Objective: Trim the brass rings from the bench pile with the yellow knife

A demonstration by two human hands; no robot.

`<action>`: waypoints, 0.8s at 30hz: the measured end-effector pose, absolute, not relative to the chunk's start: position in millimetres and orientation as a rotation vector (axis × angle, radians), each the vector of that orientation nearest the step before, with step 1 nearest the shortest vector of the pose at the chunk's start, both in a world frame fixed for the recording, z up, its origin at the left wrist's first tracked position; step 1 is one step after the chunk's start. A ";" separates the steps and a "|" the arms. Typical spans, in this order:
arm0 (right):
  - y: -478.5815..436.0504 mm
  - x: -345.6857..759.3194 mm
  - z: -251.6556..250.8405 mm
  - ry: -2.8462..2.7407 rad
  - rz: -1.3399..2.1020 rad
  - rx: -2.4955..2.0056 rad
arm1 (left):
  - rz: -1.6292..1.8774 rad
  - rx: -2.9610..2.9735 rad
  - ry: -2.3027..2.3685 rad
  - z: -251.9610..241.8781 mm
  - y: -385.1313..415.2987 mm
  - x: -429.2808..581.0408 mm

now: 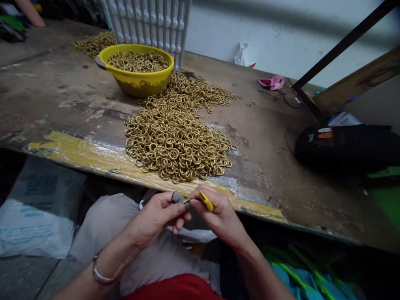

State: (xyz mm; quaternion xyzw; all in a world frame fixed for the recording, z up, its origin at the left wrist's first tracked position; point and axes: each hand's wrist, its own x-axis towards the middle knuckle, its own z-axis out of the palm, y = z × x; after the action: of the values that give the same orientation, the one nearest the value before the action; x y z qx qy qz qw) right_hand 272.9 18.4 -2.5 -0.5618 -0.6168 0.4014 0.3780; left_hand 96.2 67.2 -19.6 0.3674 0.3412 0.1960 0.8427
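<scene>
My left hand (165,212) is closed, pinching a small gold-coloured ring (186,201) between thumb and index finger. A grey finger cover (177,198) sits on that index finger. My right hand (218,212) is closed around a small yellow-handled tool (206,201); its working end is hidden, so its kind does not show. The right fingertips meet the ring beside the left thumb. Both hands are over my lap, just in front of the table edge. Beyond them lies a large heap of gold rings (178,141) on the table.
A yellow basin (140,79) full of rings stands behind the heap, near a ribbed translucent panel (153,25). At right are a dark metal frame (340,46), a black bundle (343,148) and a pink cloth (272,82). Yellow tape (84,152) covers the table's front edge.
</scene>
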 end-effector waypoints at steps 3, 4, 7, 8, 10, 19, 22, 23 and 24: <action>10.5 271.6 -2.4 -1.600 0.958 -1.473 | 0.415 0.807 0.715 -16.6 63.6 93.6; 7.0 271.4 -2.5 -1.627 0.909 -1.498 | 0.443 0.840 0.725 -16.0 62.5 92.5; -4.0 271.5 -3.8 -1.763 0.756 -1.597 | 0.544 0.988 0.770 -14.0 59.1 88.7; -7.0 271.7 -4.6 -1.810 0.719 -1.636 | 0.566 1.042 0.783 -13.1 58.0 87.6; -11.1 271.6 -6.5 -1.879 0.660 -1.712 | 0.578 1.130 0.806 -10.9 55.8 86.0; -10.7 262.7 -10.0 -2.052 0.448 -1.847 | 0.630 1.454 0.825 0.6 52.3 83.8; -0.9 267.5 -12.9 -2.089 0.344 -1.993 | 0.665 1.599 0.782 15.5 43.8 78.3; 3.6 271.2 -14.5 -2.070 0.318 -2.091 | 0.663 1.633 0.732 21.2 39.7 76.6; 8.4 275.3 -16.3 -2.033 0.293 -2.185 | 0.635 1.654 0.662 26.1 35.9 75.4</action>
State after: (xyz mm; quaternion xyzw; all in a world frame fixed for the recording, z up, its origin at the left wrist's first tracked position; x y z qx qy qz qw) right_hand 275.3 8.4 -16.3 -0.7267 -0.6762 0.0975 0.0712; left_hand 75.4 35.9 26.1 0.7092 0.2840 0.2722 0.5850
